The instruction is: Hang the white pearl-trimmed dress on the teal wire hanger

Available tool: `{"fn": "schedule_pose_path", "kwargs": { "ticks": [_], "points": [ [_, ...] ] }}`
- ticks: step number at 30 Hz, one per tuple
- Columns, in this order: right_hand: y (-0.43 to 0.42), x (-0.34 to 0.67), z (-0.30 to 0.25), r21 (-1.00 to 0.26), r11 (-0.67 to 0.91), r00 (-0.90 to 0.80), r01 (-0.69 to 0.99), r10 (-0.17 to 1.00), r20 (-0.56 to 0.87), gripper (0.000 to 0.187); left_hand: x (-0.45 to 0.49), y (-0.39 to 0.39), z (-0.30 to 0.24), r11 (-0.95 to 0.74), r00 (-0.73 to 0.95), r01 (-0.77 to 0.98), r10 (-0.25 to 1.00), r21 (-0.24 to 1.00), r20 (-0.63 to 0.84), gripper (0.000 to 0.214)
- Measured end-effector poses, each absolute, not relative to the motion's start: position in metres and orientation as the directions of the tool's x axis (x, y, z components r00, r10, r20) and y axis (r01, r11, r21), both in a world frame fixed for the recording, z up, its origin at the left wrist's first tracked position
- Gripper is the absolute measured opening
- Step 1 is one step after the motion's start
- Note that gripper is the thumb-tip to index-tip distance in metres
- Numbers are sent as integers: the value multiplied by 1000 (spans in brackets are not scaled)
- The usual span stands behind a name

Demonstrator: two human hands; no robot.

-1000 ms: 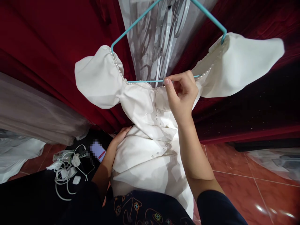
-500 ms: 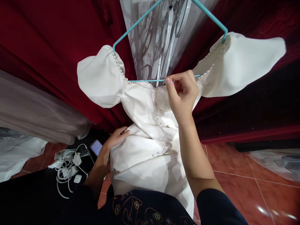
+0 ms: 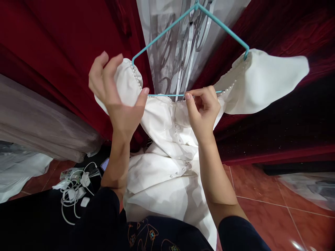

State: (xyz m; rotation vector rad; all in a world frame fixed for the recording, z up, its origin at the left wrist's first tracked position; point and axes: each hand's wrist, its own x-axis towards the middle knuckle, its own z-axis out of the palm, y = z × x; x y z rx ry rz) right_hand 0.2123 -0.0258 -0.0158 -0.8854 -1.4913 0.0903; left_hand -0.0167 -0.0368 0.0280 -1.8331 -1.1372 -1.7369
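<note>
A white dress (image 3: 159,174) with puffed sleeves, a pearl-trimmed neckline and small buttons hangs on a turquoise hanger (image 3: 223,27). My right hand (image 3: 204,108) pinches the hanger's lower bar at the middle of the neckline, thumb against forefinger. Over the puffed sleeve on the left, my left hand (image 3: 117,101) is raised with its fingers spread. It hides much of that sleeve, and whether it touches the cloth I cannot tell. The other sleeve (image 3: 272,83) sticks out to the right of the hanger.
Dark red curtains (image 3: 65,45) flank grey-white, partly see-through material behind the hanger. At lower left, white cables (image 3: 74,191) and a phone (image 3: 104,164) lie on a black surface (image 3: 31,223). Red floor tiles (image 3: 264,216) show at lower right.
My left hand has left the dress's waist and risen to the left sleeve, its fingers now spread. My right hand keeps its pinch; the hanger sits slightly lower in view.
</note>
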Motion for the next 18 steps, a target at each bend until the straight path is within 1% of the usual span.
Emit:
{"fn": "schedule_pose_path", "kwargs": {
  "ticks": [1, 2, 4, 5, 6, 8, 11, 13, 14, 16, 18],
  "points": [
    [-26, 212, -16, -551, 697, 135, 458, 558, 818, 23, -18, -25, 30, -584, -92, 756, 351, 295, 932, 80],
    [-27, 212, -16, -547, 699, 135, 461, 555, 821, 22, -20, -15, 30, -581, -119, 729, 412, 362, 903, 72],
    [-27, 214, -15, -541, 694, 131, 474, 552, 823, 21, -25, -1, 28, -620, -159, 609, 516, 495, 842, 40],
    [-27, 216, -15, -538, 690, 128, 484, 552, 824, 21, -29, 4, 27, -643, -181, 541, 541, 542, 821, 25],
    [-27, 217, -14, -533, 687, 125, 494, 551, 825, 21, -33, 7, 27, -661, -209, 489, 545, 569, 812, 18],
    [-26, 221, -13, -518, 688, 111, 508, 544, 832, 20, -46, 13, 28, -678, -279, 459, 503, 574, 818, 17],
    [-26, 223, -11, -500, 699, 90, 511, 535, 840, 17, -71, 24, 25, -679, -432, 438, 416, 589, 800, 33],
    [-26, 222, -11, -506, 698, 84, 507, 544, 835, 17, -83, 29, 15, -665, -586, 356, 388, 657, 711, 42],
    [-27, 221, -11, -513, 694, 85, 505, 552, 830, 19, -85, 29, 7, -657, -652, 295, 392, 694, 649, 42],
    [-26, 217, -13, -528, 689, 92, 496, 563, 821, 22, -78, 21, -12, -642, -718, 171, 439, 748, 541, 33],
    [-25, 212, -14, -540, 687, 105, 486, 567, 817, 23, -55, 7, -28, -637, -675, 74, 534, 767, 509, 15]
  ]
}}
